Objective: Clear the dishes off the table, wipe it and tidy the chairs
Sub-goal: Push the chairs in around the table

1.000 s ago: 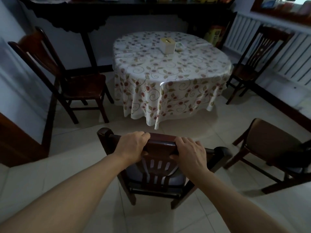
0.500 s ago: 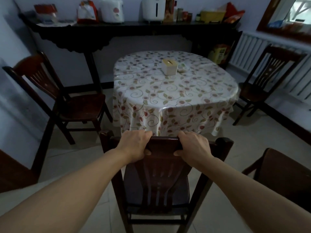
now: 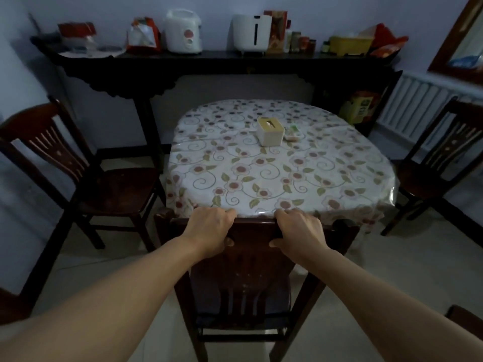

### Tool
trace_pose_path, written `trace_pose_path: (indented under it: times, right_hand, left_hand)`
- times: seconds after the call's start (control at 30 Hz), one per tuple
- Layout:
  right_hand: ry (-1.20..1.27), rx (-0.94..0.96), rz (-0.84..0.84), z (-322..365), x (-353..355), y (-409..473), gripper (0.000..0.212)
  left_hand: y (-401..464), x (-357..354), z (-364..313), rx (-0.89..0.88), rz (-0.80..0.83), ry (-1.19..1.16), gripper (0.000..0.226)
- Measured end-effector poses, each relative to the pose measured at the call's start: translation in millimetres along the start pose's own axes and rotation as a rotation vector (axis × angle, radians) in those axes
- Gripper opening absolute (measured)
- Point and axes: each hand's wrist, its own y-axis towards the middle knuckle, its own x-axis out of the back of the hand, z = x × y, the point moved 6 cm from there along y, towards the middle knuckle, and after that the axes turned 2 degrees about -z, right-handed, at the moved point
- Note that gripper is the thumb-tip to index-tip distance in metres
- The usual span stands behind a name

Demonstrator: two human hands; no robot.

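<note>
A dark wooden chair with a slatted back [image 3: 86, 176] stands at the left side of the desk [image 3: 282, 178], its seat turned toward it and just beside the hanging cloth. The desk is rounded and covered with a glossy white cloth printed with pink flowers and green leaves. At its near edge stands a second dark wooden chair [image 3: 251, 278], its top rail touching the overhang of the cloth. The left hand [image 3: 211, 228] grips that top rail left of centre, fingers curled over the far side and thumb on the near face; the right hand [image 3: 300, 231] grips the same rail right of centre in the same way, the two hands apart. Toward the far middle of the desk sits a small cream box with a slotted yellowish lid [image 3: 270, 131], with a small pale object [image 3: 292, 133], too blurred to identify, just beside it on the right. A third dark wooden chair [image 3: 439, 168] stands at the right side of the desk, facing it.
</note>
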Motion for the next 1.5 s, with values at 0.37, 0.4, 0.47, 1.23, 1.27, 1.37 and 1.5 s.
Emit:
trace_pose_path:
  times: [0.37, 0.4, 0.47, 1.23, 1.27, 1.37, 1.5]
  right_hand:
    - [0.031, 0.234, -0.015, -69.7, -37.1, 136.8, 0.03]
    - [0.036, 0.244, -0.022, -73.5, -41.6, 148.2, 0.032]
    - [0.041, 0.246, -0.024, -78.8, -48.5, 162.0, 0.043]
    - [0.006, 0.248, 0.006, -111.0, -96.3, 162.1, 0.025]
    - [0.016, 0.244, 0.037, -111.3, -97.2, 161.3, 0.026]
    - [0.057, 0.206, 0.146, -119.5, -98.8, 159.9, 0.051]
    - [-0.054, 0.267, 0.175, -125.9, -105.8, 155.1, 0.038]
  left_hand:
    - [123.1, -46.3, -0.1, 0.241, 0.058, -0.021, 0.044]
    - [134.4, -51.3, 3.1, 0.25, 0.058, -0.02, 0.044]
    - [149.0, -57.7, 8.1, 0.265, 0.058, -0.026, 0.046]
    - [169.6, -99.4, -14.9, 0.136, 0.007, -0.041, 0.035]
    - [167.7, -99.3, -15.6, 0.139, -0.001, -0.04, 0.035]
    - [159.5, -106.7, -18.8, 0.136, -0.006, -0.062, 0.04]
    - [151.8, -113.5, -25.1, 0.142, 0.047, 0.004, 0.059]
